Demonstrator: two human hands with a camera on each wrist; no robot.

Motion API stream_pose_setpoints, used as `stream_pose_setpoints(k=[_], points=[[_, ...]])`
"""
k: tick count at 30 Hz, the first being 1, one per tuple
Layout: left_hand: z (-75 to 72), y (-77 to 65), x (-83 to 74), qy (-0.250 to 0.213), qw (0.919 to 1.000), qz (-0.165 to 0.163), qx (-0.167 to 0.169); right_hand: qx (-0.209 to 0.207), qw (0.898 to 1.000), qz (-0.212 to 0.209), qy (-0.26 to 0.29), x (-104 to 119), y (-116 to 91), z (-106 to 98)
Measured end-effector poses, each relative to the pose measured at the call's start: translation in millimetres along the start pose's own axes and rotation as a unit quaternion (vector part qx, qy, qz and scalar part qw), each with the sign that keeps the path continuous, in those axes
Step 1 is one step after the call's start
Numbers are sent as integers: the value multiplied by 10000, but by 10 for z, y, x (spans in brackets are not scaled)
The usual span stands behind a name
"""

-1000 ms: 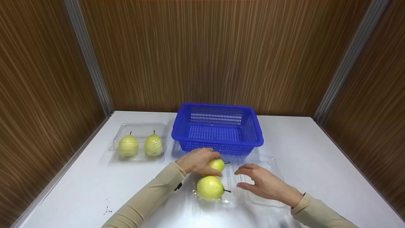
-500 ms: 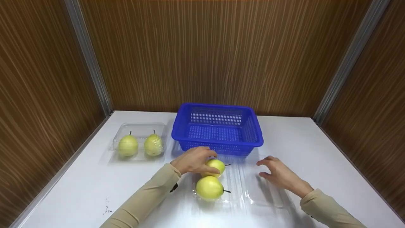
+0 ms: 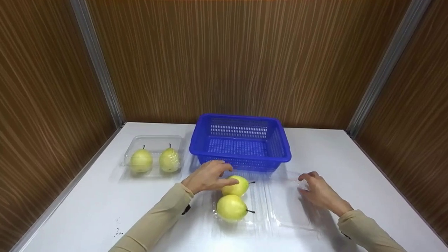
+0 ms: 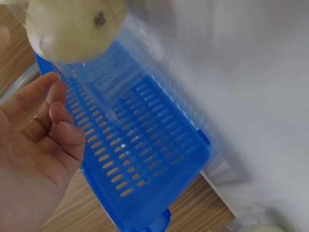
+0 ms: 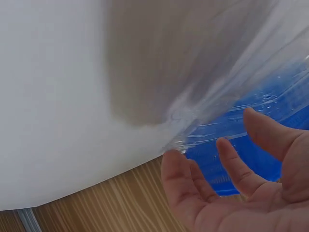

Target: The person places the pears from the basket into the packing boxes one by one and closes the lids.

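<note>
Two yellow-green pears (image 3: pixel 231 208) lie side by side, stems pointing right, in the left half of an unfolded clear plastic clamshell box (image 3: pixel 259 218). My left hand (image 3: pixel 209 177) is at the farther pear (image 3: pixel 235 189), its thumb over the fruit and its fingers loosely bent. In the left wrist view, that hand (image 4: pixel 43 130) shows apart from a pear (image 4: pixel 75 29) behind clear plastic. At the far right corner of the box's lid (image 3: pixel 293 210) is my right hand (image 3: pixel 321 193). Its fingertips (image 5: pixel 174 162) meet the lid's edge in the right wrist view, with the thumb apart.
A blue perforated basket (image 3: pixel 240 158) stands just behind the clamshell box. To the left, a second clear box (image 3: pixel 154 140) contains two pears (image 3: pixel 141 161). Wood-grain panels (image 3: pixel 238 59) enclose the white table (image 3: pixel 87 210) at the back and sides.
My right hand has moved right, from above the lid to its far right corner. The lid now lies flatter. My left hand has drawn slightly left, uncovering more of the farther pear.
</note>
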State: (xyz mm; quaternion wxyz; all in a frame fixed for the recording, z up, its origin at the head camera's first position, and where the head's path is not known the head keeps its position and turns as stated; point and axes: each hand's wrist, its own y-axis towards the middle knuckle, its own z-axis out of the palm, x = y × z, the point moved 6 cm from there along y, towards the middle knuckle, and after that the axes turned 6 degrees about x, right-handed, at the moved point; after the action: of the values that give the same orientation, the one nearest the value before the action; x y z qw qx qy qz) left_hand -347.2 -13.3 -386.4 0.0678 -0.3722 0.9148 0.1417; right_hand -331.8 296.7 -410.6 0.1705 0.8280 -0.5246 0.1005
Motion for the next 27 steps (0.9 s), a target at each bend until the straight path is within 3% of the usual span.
stream_pose_setpoints(k=[4, 11, 20, 24, 27], points=[[16, -30, 21, -173, 9996, 87, -180, 212, 9992, 318, 89, -73, -36, 29], [57, -136, 98, -489, 9985, 7, -252, 428, 9977, 518, 105, -134, -60, 49], [35, -269, 223, -953, 9949, -317, -103, 8, 9960, 564, 688, -198, -43, -212], [87, -299, 249, -1200, 9914, -498, 151, -37, 9882, 873, 1255, -236, -42, -303], [126, -298, 247, -1330, 9890, -582, 285, -71, 9765, 1160, 1813, -275, -57, -335]])
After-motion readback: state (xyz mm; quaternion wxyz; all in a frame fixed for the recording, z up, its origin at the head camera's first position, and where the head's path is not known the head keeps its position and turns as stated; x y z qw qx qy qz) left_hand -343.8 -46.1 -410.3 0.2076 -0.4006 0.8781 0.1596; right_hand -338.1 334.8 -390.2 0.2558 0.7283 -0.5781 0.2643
